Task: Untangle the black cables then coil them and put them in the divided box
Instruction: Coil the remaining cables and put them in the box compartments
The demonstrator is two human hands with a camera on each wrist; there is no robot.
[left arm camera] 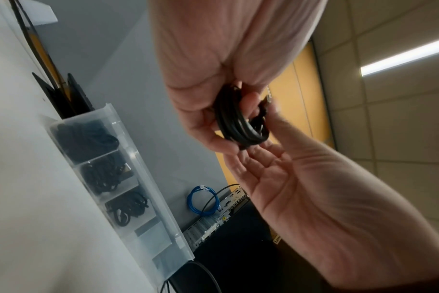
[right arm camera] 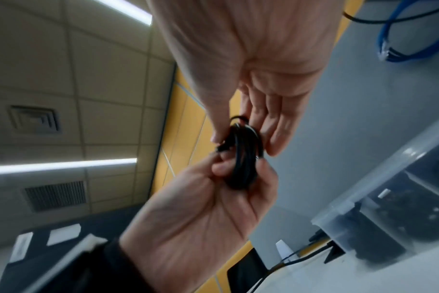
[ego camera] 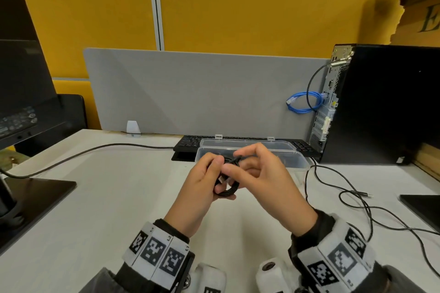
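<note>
A small coil of black cable (ego camera: pixel 229 192) hangs above the table between both hands. My left hand (ego camera: pixel 220 175) curls its fingers round the coil (left arm camera: pixel 241 123) from the left. My right hand (ego camera: pixel 237 164) pinches the cable's end against the top of the coil (right arm camera: pixel 243 158) with thumb and fingers. Just behind the hands stands the clear divided box (ego camera: pixel 297 162), lid open. In the left wrist view three compartments of the box (left arm camera: pixel 128 150) hold black coils. Another black cable (ego camera: pixel 364 204) lies loose on the table to the right.
A black keyboard (ego camera: pixel 190 143) lies behind the box, against a grey divider (ego camera: pixel 202 93). A black computer tower (ego camera: pixel 385 102) with a blue cable loop (ego camera: pixel 304 102) stands at the right. A monitor (ego camera: pixel 21 83) and its base (ego camera: pixel 40 197) are at the left.
</note>
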